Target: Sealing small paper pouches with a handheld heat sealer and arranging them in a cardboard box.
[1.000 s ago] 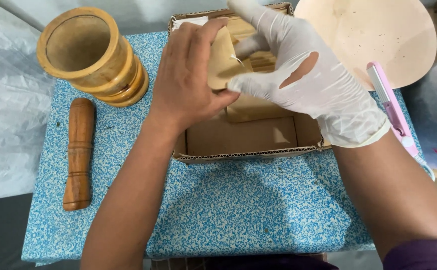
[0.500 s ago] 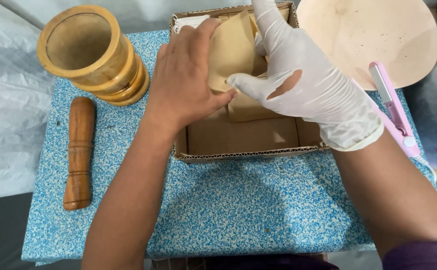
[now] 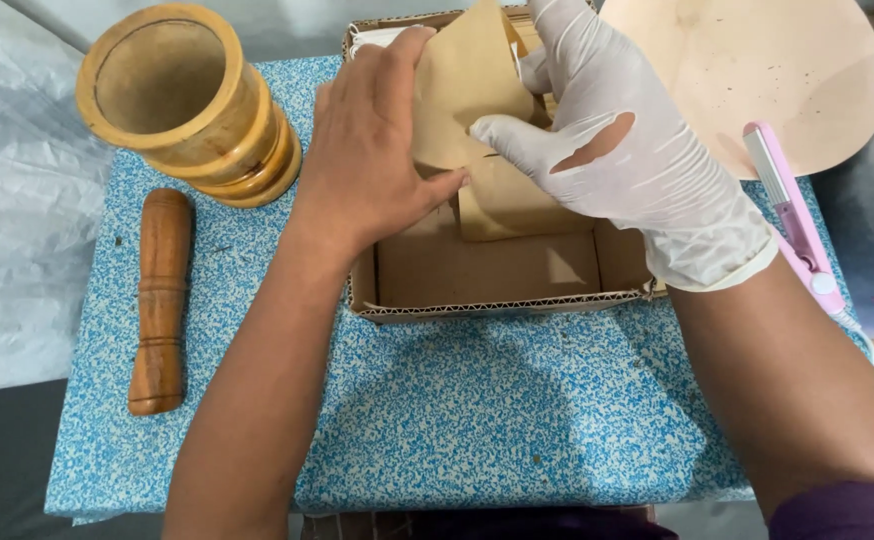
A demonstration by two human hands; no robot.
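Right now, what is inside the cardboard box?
The cardboard box has a bare near floor. Farther back lie flat tan paper packets; both hands lift another one. The hands cover the back contents.

A blue-and-cream speckled table covering (image 3: pixel 477 400) is seen across the lower frame. A tan paper pouch (image 3: pixel 462 85) is shown at top centre, above a brown corrugated cardboard box (image 3: pixel 497 268). A torn white latex glove is worn on the right hand (image 3: pixel 622 150); the left hand (image 3: pixel 372 150) is bare. A honey-coloured wooden mortar (image 3: pixel 187 105) and a reddish-brown wooden pestle (image 3: pixel 160 300) are seen at left, a pink slim tool (image 3: pixel 792 225) at right.
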